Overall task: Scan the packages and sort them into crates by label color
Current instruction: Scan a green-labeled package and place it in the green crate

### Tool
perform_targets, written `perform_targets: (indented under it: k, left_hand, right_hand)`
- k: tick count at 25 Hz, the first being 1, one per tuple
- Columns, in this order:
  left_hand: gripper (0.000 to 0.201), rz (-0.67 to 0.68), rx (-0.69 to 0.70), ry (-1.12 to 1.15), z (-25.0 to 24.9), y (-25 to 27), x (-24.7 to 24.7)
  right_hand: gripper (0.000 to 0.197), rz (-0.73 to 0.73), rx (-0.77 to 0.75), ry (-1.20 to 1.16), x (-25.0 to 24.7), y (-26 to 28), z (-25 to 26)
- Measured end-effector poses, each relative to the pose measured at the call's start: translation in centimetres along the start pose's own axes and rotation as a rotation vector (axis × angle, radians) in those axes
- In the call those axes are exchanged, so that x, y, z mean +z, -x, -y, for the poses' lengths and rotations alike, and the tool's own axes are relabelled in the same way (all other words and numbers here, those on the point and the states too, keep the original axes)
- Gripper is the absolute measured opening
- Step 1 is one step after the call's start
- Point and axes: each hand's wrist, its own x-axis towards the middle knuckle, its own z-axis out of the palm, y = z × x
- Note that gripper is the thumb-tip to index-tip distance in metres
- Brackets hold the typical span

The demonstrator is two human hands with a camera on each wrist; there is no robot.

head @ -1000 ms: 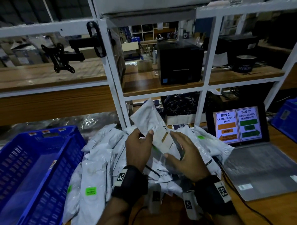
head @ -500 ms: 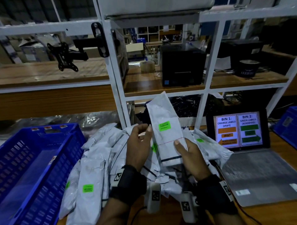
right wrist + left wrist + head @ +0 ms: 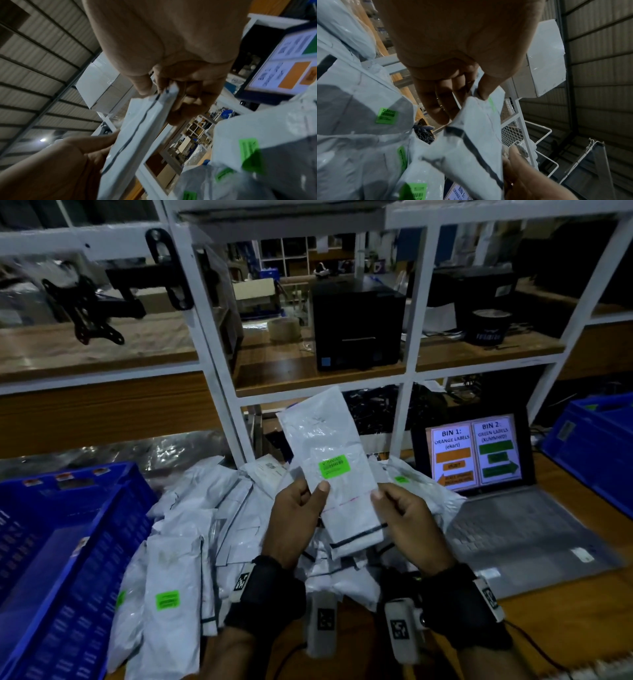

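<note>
Both hands pinch 1 white package [image 3: 337,474] upright above the pile of packages [image 3: 191,542]; the left hand [image 3: 296,517] holds its left edge between thumb and curled fingers, the right hand [image 3: 406,517] its right edge the same way; a green label [image 3: 334,466] faces the camera, a dark stripe crosses its lower end; blue crate [image 3: 51,559] at left, laptop [image 3: 479,460] at right.

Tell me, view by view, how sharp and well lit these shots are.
Head view: dim overall, the laptop screen glows brightest, the green label on the held package is readable, and straight shelf posts bow toward the edges. Left wrist view: left hand fairly sharp, nearby packages smeared. Right wrist view: motion blur throughout, right hand soft.
</note>
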Motion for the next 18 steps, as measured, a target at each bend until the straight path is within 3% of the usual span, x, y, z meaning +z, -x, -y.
perform_targets:
  k: [5,9,13,15,18]
  left_hand:
    - [0.033,-0.078,0.052,-0.071,2.9,-0.4,-0.6]
    - [0.045,-0.042,0.06,-0.113,5.0,-0.2,0.8]
    - [0.042,0.005,0.075,-0.107,5.9,0.4,3.2]
    - [0.034,0.008,0.077,-0.122,6.1,0.5,4.4]
    - [0.028,0.015,0.102,-0.138,5.8,0.6,5.8]
  right_hand:
    - [0.017,-0.207,0.153,0.199,-5.0,2.8,-2.2]
    - [0.016,-0.295,0.364,0.459,-9.1,7.7,-6.4]
    - [0.02,-0.225,0.583,0.662,-9.6,10.7,-10.3]
    - [0.035,-0.172,0.617,0.695,-8.8,10.3,-11.8]
    - [0.035,-0.038,0.597,0.733,-7.4,8.7,-13.1]
